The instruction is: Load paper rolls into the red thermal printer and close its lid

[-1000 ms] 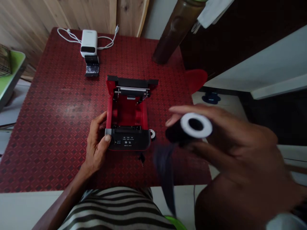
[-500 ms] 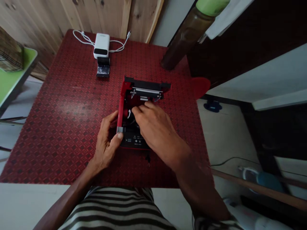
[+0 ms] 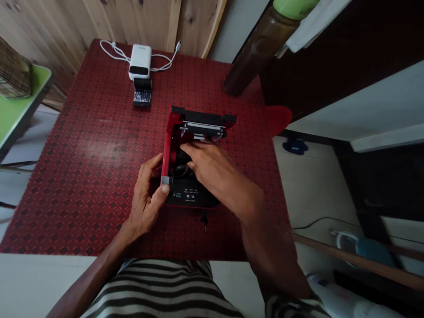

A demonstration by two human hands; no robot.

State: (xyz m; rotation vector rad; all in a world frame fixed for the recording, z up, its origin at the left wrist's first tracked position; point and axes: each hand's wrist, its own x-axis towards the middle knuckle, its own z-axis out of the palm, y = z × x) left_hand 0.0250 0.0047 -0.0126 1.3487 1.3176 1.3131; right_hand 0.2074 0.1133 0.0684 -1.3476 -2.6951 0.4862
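A red and black machine (image 3: 190, 194), which looks like a small printer, lies with its lid (image 3: 203, 119) raised on the red patterned table. My left hand (image 3: 147, 192) grips its left side, thumb on the grey front corner and fingers along the outer wall. Into the open compartment reaches my right hand (image 3: 213, 165). Its index finger is stretched out toward the left wall, with the thumb apart from it. What lies under that palm is mostly hidden; dark parts show beside the thumb. A small black item (image 3: 204, 219) lies in front of the machine.
At the back of the table (image 3: 109, 119) are a white power bank (image 3: 140, 62), a white cable (image 3: 162, 68) and a small black curled piece (image 3: 142, 95). A tall dark bottle (image 3: 255, 53) with a green lid stands at the back right. A red stool (image 3: 280, 119) shows beyond the right edge.
My right hand's fingers have straightened and flattened inside the compartment. The white ring seen by its fingertips is out of sight. My left hand stays in place.
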